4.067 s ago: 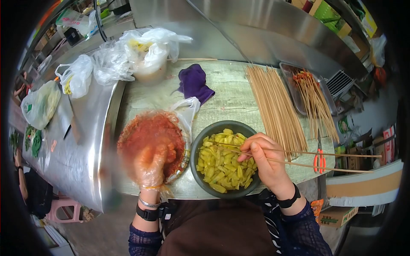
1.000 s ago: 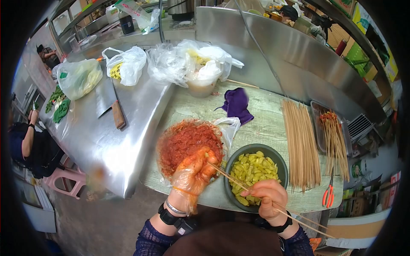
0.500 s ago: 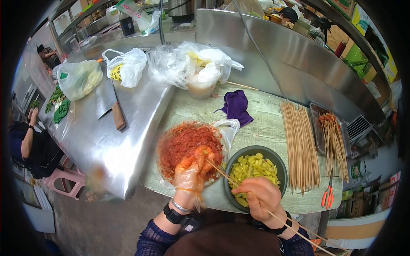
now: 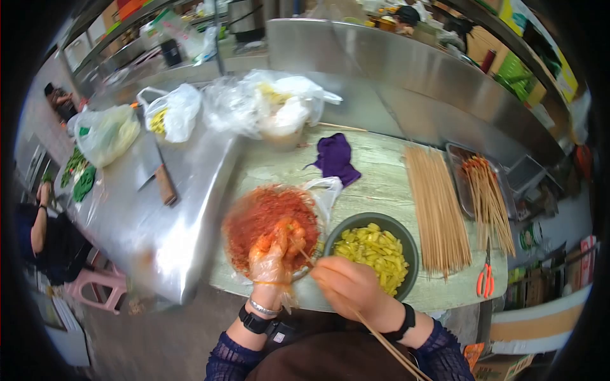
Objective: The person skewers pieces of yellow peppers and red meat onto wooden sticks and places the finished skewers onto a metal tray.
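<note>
My left hand point(image 4: 272, 254), in a clear plastic glove, is closed over the bowl of red marinated meat point(image 4: 254, 209). Its fingers pinch a piece of red-coated meat point(image 4: 289, 227) at the tip of a bamboo skewer point(image 4: 306, 256). Bare, my right hand point(image 4: 346, 286) grips the skewer, and long skewer ends run out below the palm toward my lap. Just beyond that hand sits a dark grey bowl point(image 4: 413, 260) of yellow-green chopped pickles point(image 4: 375, 251), partly covered by my wrist and fingers.
Bare bamboo skewers point(image 4: 437, 213) lie to the right, beside a metal tray point(image 4: 460, 184) with loaded skewers point(image 4: 486, 197). Red-handled scissors point(image 4: 485, 280) rest near the edge. Further back are a purple cloth point(image 4: 335, 159), plastic bags point(image 4: 254, 105) and a cleaver point(image 4: 157, 174). Another person point(image 4: 47, 235) sits far left.
My right hand has moved left and closer to my left hand, bringing the skewer more over the meat bowl. The whole view has shifted slightly.
</note>
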Action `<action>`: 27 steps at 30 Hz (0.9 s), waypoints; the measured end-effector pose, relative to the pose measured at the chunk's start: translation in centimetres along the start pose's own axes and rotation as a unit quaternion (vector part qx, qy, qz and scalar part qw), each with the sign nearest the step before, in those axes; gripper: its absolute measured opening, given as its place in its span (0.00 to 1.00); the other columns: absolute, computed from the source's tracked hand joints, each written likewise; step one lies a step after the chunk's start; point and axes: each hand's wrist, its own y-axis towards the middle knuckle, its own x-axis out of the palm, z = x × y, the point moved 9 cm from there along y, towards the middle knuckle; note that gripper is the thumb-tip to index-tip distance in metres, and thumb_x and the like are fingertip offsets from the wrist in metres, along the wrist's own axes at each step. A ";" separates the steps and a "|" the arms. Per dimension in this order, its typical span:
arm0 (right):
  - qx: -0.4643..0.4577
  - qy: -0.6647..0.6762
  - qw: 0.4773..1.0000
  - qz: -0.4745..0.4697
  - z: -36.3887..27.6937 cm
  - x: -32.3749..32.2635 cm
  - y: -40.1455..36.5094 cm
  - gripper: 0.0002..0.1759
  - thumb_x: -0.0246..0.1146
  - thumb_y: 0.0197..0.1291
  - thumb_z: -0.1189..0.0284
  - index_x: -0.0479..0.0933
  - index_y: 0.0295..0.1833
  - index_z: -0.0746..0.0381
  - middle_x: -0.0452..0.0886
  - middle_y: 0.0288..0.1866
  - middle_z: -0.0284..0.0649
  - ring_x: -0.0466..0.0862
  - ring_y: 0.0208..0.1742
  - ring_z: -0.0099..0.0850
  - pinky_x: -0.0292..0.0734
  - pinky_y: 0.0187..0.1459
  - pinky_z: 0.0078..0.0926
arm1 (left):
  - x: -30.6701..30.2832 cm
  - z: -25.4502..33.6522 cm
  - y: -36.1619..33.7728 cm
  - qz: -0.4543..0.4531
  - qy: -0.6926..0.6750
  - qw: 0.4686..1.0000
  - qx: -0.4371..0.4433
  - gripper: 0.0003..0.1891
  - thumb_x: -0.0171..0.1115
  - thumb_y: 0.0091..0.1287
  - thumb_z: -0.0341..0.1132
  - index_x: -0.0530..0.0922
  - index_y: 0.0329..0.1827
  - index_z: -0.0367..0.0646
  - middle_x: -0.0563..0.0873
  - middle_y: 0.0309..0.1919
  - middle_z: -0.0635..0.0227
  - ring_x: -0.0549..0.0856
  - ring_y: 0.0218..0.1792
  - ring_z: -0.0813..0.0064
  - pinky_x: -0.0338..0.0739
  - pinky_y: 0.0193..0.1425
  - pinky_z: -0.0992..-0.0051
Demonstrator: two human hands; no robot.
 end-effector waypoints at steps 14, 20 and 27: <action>0.405 0.364 0.796 0.265 10.4 -13.0 -12.4 0.12 0.53 0.69 0.71 0.77 0.48 0.68 0.82 0.45 0.43 0.82 0.45 0.27 0.79 0.46 0.23 | -1.9 3.5 1.8 -0.005 0.133 0.980 0.145 0.24 0.50 0.72 0.41 0.63 0.70 0.49 0.68 0.68 0.66 0.74 0.61 0.69 0.77 0.53 0.73; 0.293 0.283 0.738 0.539 18.6 -30.2 -19.7 0.16 0.46 0.72 0.68 0.68 0.59 0.65 0.77 0.53 0.43 0.80 0.52 0.34 0.77 0.52 0.30 | -1.9 4.5 1.9 -0.008 0.259 0.943 0.208 0.23 0.56 0.68 0.35 0.65 0.65 0.40 0.74 0.57 0.61 0.78 0.51 0.67 0.79 0.50 0.67; 0.320 0.268 0.635 0.650 30.7 -38.0 -25.9 0.21 0.48 0.72 0.64 0.65 0.63 0.65 0.72 0.61 0.47 0.77 0.58 0.37 0.74 0.56 0.33 | 3.2 5.6 -1.6 -0.030 0.299 0.927 0.222 0.17 0.57 0.68 0.29 0.71 0.58 0.31 0.77 0.57 0.49 0.80 0.53 0.56 0.79 0.54 0.62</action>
